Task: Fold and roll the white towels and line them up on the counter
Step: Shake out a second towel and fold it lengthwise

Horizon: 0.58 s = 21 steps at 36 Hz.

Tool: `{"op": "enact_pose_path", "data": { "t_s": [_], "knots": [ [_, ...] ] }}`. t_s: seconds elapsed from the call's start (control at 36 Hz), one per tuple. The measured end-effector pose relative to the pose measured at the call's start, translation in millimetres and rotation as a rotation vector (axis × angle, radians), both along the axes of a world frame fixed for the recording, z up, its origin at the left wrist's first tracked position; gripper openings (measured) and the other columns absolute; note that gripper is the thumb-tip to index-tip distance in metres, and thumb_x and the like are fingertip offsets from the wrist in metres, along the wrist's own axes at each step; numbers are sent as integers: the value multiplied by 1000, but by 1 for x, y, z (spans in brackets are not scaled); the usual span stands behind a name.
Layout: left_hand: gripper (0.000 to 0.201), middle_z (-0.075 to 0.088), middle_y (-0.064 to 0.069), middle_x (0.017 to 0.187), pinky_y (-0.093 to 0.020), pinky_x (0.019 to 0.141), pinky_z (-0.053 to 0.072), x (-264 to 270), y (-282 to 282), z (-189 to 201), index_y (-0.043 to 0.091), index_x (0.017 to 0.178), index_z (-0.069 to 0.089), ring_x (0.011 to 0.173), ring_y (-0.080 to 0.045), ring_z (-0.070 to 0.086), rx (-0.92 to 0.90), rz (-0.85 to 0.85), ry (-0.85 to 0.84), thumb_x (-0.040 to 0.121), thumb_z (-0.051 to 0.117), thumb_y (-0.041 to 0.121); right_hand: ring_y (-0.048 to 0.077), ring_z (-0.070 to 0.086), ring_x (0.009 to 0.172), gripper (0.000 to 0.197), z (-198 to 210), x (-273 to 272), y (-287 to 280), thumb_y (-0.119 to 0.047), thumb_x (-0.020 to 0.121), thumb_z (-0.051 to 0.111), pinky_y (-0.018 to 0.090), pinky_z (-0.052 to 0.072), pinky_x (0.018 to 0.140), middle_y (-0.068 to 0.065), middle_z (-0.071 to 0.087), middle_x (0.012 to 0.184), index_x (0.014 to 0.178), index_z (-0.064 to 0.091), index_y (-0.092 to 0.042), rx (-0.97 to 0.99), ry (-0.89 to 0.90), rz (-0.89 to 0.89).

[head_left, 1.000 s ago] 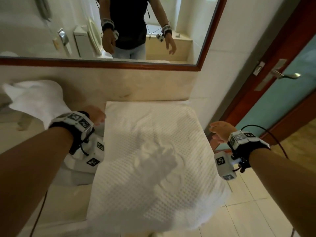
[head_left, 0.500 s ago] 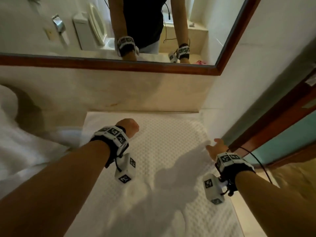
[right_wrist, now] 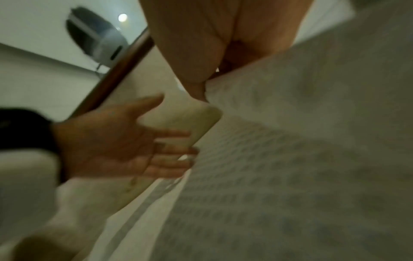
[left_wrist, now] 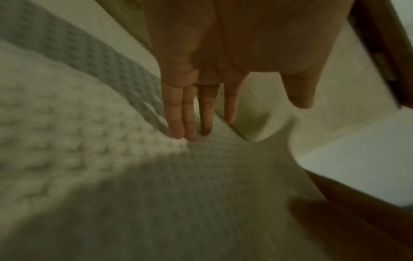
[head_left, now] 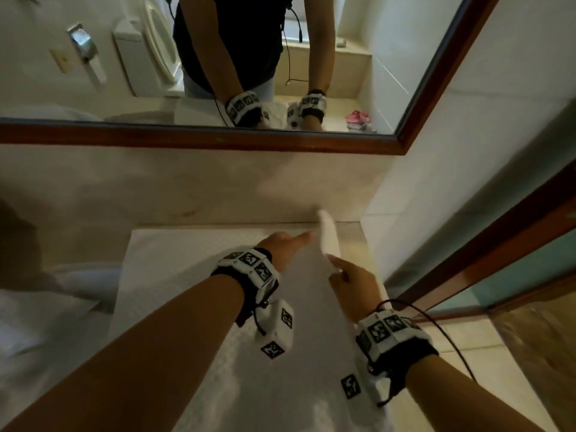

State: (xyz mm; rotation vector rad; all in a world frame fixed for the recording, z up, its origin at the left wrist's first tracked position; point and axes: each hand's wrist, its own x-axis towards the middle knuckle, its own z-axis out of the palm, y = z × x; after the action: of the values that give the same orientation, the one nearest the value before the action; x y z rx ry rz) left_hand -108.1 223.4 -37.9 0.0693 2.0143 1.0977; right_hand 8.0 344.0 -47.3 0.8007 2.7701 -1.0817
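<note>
Towel (head_left: 199, 294) cloth, white and waffle-textured, lies spread over the surface (head_left: 349, 227), its near end hanging off toward the person. Right hand (head_left: 350, 283) pinches the right edge and lifts it, fingers (right_wrist: 198, 86) closed on the hem. Left hand (head_left: 285, 249) is flat, fingers (left_wrist: 190, 113) straight, tips pressing the cloth near the far edge. To fold cleanly, I would keep that press firm as the crease line and carry the lifted edge across evenly. Beyond stands a mirror (head_left: 218, 140).

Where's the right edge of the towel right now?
In the head view, the towel's right edge is lifted off the counter near the back wall, pinched by the right hand, with the left hand flat just left of it.
</note>
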Motion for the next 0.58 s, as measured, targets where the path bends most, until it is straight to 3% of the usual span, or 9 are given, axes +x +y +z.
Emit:
{"op": "enact_pose_path", "data": {
  "t_s": [0.06,0.11,0.19,0.28,0.36,0.44,0.58],
  "knots": [
    [103,47,-12,141,-48,106,41,1,3,4,18,140,37,125,-34,50,32,16,23,60,53,81,19,55,118,45,7,-8,-26,-10,93,45,17,36,90,4,60,129,137,47,-20,13,16,138],
    [90,49,-11,139,-45,104,43,-2,1,3,14,141,36,123,-32,51,9,18,107,72,57,68,23,58,109,41,9,-17,-48,-6,91,46,18,35,78,8,64,121,130,54,-15,7,51,220],
    [59,56,-12,133,-40,102,45,-16,-14,-6,8,132,49,120,-31,54,-44,94,285,85,59,42,16,56,78,38,5,-30,-72,-9,90,49,16,29,62,6,67,92,127,56,-16,-70,68,227],
    [41,61,-14,125,-33,93,46,-30,-40,-6,4,123,57,113,-30,58,-56,120,372,89,58,28,0,42,57,45,0,-34,-87,-12,87,55,9,35,54,-12,46,63,128,52,-28,-111,83,206],
    [37,67,-14,115,-35,89,49,-41,-69,-6,4,114,62,106,-30,62,-66,80,418,87,61,29,0,41,55,45,-2,-37,-99,-14,84,57,11,36,54,-12,44,62,125,51,-32,-125,64,266],
    [43,66,-13,117,-37,91,49,-51,-97,-10,4,116,61,108,-30,62,-103,84,423,86,62,35,1,40,55,45,-1,-46,-113,-14,83,59,13,34,56,-11,43,63,124,50,-32,-148,22,325],
    [42,65,-17,116,-37,92,47,-66,-146,-15,2,116,59,108,-33,60,-165,135,427,92,50,36,2,42,54,45,1,-66,-152,-15,83,58,13,36,56,-10,44,61,123,50,-31,-213,20,415]
  ]
}}
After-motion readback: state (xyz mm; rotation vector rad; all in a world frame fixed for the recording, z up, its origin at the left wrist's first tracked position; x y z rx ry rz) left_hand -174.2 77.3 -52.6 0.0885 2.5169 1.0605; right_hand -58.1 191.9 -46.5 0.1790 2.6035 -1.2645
